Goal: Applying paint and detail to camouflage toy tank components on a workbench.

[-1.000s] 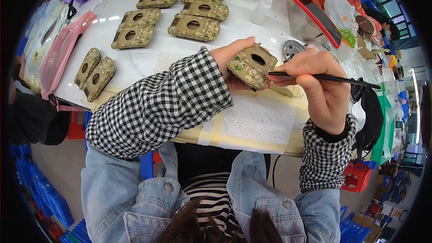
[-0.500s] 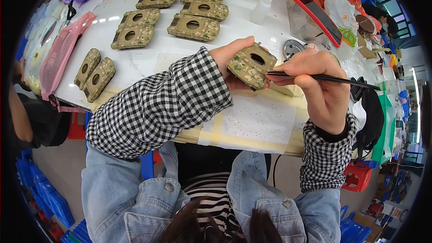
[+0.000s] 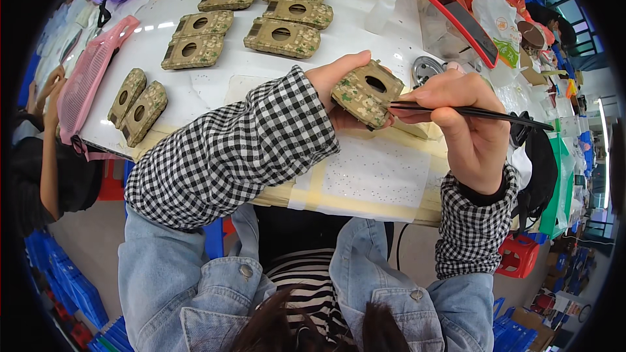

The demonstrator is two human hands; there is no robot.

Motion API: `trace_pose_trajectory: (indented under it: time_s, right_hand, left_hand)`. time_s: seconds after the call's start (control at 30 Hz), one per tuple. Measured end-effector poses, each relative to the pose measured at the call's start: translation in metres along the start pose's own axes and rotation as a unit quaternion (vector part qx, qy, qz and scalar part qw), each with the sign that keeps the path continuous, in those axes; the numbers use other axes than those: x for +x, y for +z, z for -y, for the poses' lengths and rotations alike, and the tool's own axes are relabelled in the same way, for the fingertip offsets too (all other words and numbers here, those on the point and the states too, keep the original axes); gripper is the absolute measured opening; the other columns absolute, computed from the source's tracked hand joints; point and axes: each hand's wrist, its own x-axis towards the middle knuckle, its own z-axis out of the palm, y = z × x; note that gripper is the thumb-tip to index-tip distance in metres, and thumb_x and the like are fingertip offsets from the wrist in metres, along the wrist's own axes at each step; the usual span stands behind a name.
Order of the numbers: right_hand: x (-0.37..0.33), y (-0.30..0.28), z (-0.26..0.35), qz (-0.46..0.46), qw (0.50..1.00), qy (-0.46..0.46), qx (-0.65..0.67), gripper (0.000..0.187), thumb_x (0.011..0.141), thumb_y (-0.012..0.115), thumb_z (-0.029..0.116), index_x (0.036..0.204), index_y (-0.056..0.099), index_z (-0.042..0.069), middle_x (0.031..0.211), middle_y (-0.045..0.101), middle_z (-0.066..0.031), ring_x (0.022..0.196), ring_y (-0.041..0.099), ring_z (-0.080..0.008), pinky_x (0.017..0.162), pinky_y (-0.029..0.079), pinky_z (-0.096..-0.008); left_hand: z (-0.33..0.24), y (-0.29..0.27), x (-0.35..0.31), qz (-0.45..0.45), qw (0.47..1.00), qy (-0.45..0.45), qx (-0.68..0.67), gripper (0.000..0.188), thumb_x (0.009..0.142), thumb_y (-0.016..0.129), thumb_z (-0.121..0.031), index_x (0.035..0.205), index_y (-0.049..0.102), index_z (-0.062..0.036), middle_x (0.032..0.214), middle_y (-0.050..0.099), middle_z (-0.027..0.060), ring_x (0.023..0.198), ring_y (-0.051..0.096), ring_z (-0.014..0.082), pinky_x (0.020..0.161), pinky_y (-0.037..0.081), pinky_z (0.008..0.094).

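Note:
My left hand [image 3: 340,85] grips a camouflage-painted toy tank hull [image 3: 362,99], tilted, with a round hole in its top. Black tweezers [image 3: 479,112] are pinched in my right hand [image 3: 473,114], and their tips meet the hull's right edge. Whether a tiny part sits between the tips is too small to tell. Below my hands, a white sheet [image 3: 372,179] dotted with tiny specks is taped to the table's front edge. Similar tank hulls [image 3: 282,38] stand in rows farther back, and a pair of them [image 3: 145,114] lies at the left.
A pink mesh basket [image 3: 91,81] stands at the table's left edge, with another person's arms [image 3: 50,130] beyond it. Behind my right hand are a round metal tin [image 3: 425,68], a red-cased phone [image 3: 462,25] and plastic bags [image 3: 492,16]. A squeeze bottle [image 3: 379,14] stands at the back.
My hands, the hull and the tweezers stay nearly in place, with the tips still at the hull's edge. At the far left, the other person's arms have come up beside the basket.

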Motion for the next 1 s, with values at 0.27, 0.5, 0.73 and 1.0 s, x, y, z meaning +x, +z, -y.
trace_pose_trajectory:
  time_s: [0.27, 0.5, 0.73, 1.0]
  right_hand:
    - [0.0, -0.0021, -0.0033, 0.012, 1.0, -0.027, -0.004, 0.013, 0.085, 0.062, 0.006, 0.092, 0.062, -0.005, 0.083, 0.061, -0.0091, 0.075, 0.06, -0.0145, 0.066, 0.047, -0.0235]
    - [0.0021, -0.0082, -0.0005, 0.083, 0.993, -0.039, -0.071, 0.021, 0.093, 0.049, 0.014, 0.095, 0.051, -0.006, 0.088, 0.059, -0.0205, 0.081, 0.062, -0.0231, 0.071, 0.057, -0.0318]
    - [0.0018, -0.009, -0.0019, 0.089, 0.994, -0.032, -0.055, 0.02, 0.094, 0.046, 0.012, 0.097, 0.049, -0.007, 0.09, 0.058, -0.0214, 0.082, 0.064, -0.0255, 0.072, 0.057, -0.0333]
    - [0.0017, -0.0066, -0.0023, 0.061, 0.994, -0.054, -0.074, 0.017, 0.089, 0.054, 0.01, 0.093, 0.055, -0.006, 0.086, 0.061, -0.0176, 0.08, 0.061, -0.0216, 0.069, 0.054, -0.0297]
  left_hand:
    - [-0.0004, -0.0034, 0.0026, 0.013, 1.0, -0.004, 0.015, 0.047, 0.093, 0.044, -0.041, 0.116, 0.054, -0.0021, 0.103, 0.062, 0.0129, 0.089, 0.063, 0.0217, 0.073, 0.055, 0.0325]
    - [0.0019, -0.0069, 0.005, 0.022, 1.0, 0.005, 0.021, 0.048, 0.093, 0.042, -0.042, 0.118, 0.052, -0.002, 0.105, 0.061, 0.0129, 0.089, 0.062, 0.0223, 0.073, 0.055, 0.0316]
    - [0.0007, -0.0023, 0.0035, 0.014, 1.0, -0.001, 0.008, 0.047, 0.093, 0.042, -0.041, 0.118, 0.052, -0.0022, 0.107, 0.06, 0.0135, 0.09, 0.061, 0.0226, 0.073, 0.055, 0.0321]
    - [0.0016, -0.0074, 0.0062, 0.022, 1.0, 0.003, 0.012, 0.048, 0.093, 0.043, -0.041, 0.118, 0.052, -0.0015, 0.106, 0.06, 0.0137, 0.09, 0.061, 0.0222, 0.075, 0.055, 0.0332]
